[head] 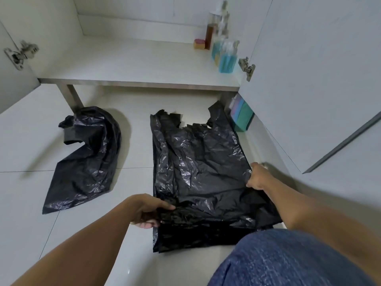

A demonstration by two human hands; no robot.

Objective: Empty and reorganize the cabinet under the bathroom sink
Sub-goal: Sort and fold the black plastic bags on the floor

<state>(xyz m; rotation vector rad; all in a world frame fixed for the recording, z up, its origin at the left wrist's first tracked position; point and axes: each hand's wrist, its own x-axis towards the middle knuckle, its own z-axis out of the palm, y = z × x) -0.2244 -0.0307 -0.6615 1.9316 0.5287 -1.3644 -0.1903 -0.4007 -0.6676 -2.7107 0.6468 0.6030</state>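
Note:
A large black plastic bag lies spread flat on the tiled floor in front of the open cabinet. My left hand pinches the bag's near left edge between thumb and fingers. My right hand grips its right edge, with the plastic bunched under the fingers. The near part of the bag is folded over itself. A second black bag lies crumpled on the floor to the left, by the cabinet leg.
Inside the cabinet at the back right stand bottles: two with blue liquid, one with amber liquid, and a small pink-topped item. A stack of coloured sponges sits under the right door. My blue-clad knee fills the lower right.

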